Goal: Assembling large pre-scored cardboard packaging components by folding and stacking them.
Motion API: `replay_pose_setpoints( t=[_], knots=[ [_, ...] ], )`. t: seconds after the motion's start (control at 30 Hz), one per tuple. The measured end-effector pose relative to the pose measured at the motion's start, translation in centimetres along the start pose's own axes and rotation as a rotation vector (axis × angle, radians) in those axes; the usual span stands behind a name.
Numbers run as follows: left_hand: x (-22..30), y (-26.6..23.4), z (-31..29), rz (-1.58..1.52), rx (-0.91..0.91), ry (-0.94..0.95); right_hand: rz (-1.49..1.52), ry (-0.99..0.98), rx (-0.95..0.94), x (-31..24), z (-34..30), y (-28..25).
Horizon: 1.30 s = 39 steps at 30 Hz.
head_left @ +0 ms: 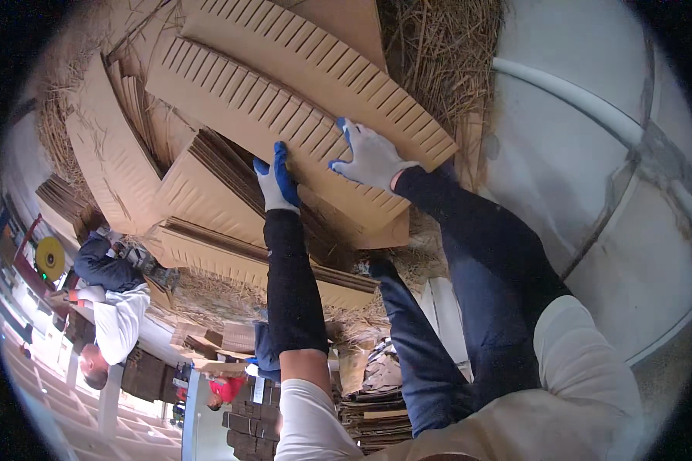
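Right hand (370, 158), gloved white with blue fingertips, lay over a slotted cardboard sheet (227, 107), thumb and forefinger spread wide, not closed around anything visible. Left hand (278, 178), same kind of glove with blue palm side showing, was at the sheet's near edge, thumb parted from the fingers; couldn't tell whether it pinched the edge.

Sheet sat in front of the person, running from upper left down toward the right hand, row of short slots along its far edge. A second slotted sheet (307, 69) lay just beyond it, set at a similar slant. Nearer, below left hand: a stack of cardboard pieces (207, 180), edges showing. More curved slotted cardboard (104, 154) to the left.

Shredded strips (442, 54) heaped at top. White panels (569, 146) on the right, crossed by a white pipe (569, 91). Lower left, farther off: a co-worker in a white top (123, 326), near a yellow disc (50, 258).
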<state>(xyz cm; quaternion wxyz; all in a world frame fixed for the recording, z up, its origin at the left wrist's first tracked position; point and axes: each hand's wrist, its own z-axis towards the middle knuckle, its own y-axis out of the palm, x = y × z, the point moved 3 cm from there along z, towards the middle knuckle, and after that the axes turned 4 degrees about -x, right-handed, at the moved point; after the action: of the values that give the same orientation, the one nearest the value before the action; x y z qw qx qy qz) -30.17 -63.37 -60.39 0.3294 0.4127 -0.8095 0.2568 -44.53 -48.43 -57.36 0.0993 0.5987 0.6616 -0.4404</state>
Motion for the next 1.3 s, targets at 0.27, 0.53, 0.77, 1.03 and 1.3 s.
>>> replay_pose_setpoints(
  t=[0.27, 0.53, 0.77, 1.03, 1.3],
  knots=[
    [-2.3, -2.2, 0.9, 0.245, -0.173, -0.103, 0.283, -0.051, 0.112, 1.7, -1.1, -2.4],
    [-3.3, -0.3, -4.5, 0.215, -0.189, -0.073, -0.082, 0.039, 0.312, 12.7, 2.3, -9.9],
    [-3.6, 1.9, -4.2, -0.026, -0.109, -0.219, -0.043, 0.168, -0.142, 12.7, 5.3, -6.2],
    [-4.5, 0.4, -3.3, 0.096, -0.132, -0.276, -0.129, 0.146, -0.057, 11.7, 5.1, -5.6],
    [-2.8, 1.3, -4.3, 0.074, -0.134, -0.267, 0.093, 0.015, 0.423, 10.5, -0.1, -6.6]
  ],
)
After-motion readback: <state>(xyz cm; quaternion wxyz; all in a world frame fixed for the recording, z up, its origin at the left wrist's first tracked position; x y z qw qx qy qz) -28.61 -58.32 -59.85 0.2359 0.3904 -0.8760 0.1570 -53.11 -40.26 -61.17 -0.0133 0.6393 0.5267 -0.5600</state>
